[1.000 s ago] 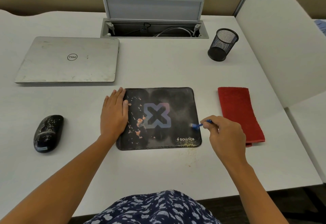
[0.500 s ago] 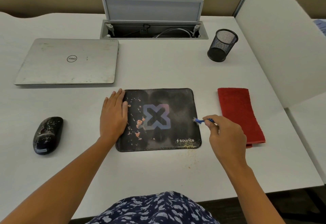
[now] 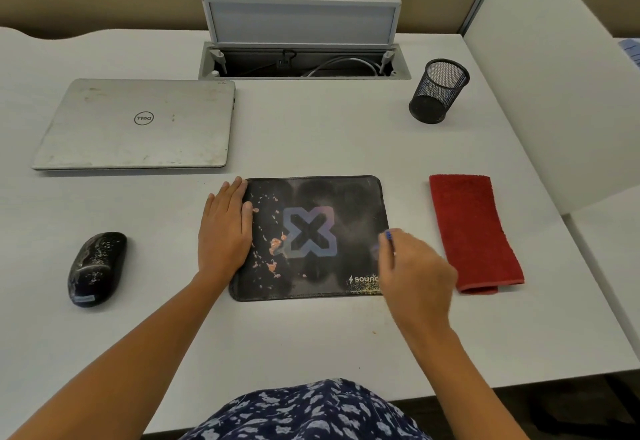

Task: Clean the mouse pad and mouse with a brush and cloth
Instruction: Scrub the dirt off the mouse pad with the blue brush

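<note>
A black mouse pad (image 3: 341, 204) with an X logo lies in front of me, spotted with orange crumbs on its left half and yellow dust at its near right corner. My left hand (image 3: 225, 231) presses flat on the pad's left edge. My right hand (image 3: 414, 266), blurred, grips a small blue brush (image 3: 388, 234) over the pad's right edge; only a bit of the handle shows. A black mouse (image 3: 97, 268) speckled with white sits at the left. A folded red cloth (image 3: 474, 231) lies to the right of the pad.
A shut silver laptop (image 3: 138, 124) lies at the back left. A black mesh pen cup (image 3: 438, 91) stands at the back right, beside an open cable hatch (image 3: 304, 58). A white partition (image 3: 554, 93) borders the desk on the right.
My right hand has swept the brush down and leftward over the pad's right edge and now hides the pad's near right corner. My left hand has stayed put.
</note>
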Demonstrator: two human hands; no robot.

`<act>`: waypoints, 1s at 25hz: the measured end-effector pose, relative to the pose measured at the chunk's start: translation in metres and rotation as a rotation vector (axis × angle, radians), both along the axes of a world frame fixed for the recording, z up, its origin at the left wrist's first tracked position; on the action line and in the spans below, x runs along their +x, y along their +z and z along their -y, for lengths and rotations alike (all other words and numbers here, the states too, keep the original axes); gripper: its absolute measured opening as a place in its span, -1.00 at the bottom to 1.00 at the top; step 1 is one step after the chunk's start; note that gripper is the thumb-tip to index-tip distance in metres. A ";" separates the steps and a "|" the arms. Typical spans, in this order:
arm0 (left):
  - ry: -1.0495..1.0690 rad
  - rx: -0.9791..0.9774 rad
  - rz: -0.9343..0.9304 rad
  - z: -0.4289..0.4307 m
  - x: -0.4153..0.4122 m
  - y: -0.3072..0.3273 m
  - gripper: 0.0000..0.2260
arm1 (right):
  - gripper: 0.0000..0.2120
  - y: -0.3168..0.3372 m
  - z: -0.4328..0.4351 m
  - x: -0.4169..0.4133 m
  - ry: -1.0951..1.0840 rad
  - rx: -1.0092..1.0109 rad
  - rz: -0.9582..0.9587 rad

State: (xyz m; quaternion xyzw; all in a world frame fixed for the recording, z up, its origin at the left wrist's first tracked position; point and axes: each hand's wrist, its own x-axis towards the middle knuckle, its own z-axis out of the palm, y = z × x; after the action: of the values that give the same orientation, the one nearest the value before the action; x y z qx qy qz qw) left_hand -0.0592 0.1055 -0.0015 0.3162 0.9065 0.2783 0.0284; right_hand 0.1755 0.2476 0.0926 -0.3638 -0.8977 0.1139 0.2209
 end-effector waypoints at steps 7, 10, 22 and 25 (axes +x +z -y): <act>0.001 0.001 -0.007 0.001 -0.002 -0.003 -0.59 | -0.85 0.002 -0.009 -0.005 0.032 -0.551 -0.242; 0.002 0.005 -0.005 0.000 -0.002 -0.002 -0.58 | -0.83 -0.002 -0.021 -0.003 -0.187 -0.233 -0.053; 0.010 0.008 0.006 0.000 -0.001 0.000 -0.52 | -0.81 0.001 -0.051 -0.026 -0.277 -0.188 -0.172; 0.008 0.005 0.006 0.000 -0.001 0.000 -0.53 | -0.83 0.002 -0.048 -0.033 -0.144 -0.459 -0.187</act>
State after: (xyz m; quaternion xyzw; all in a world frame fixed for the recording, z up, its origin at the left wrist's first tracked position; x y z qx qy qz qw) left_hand -0.0600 0.1053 -0.0018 0.3117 0.9070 0.2817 0.0291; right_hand 0.1429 0.2953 0.0943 -0.4553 -0.7958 0.3317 0.2222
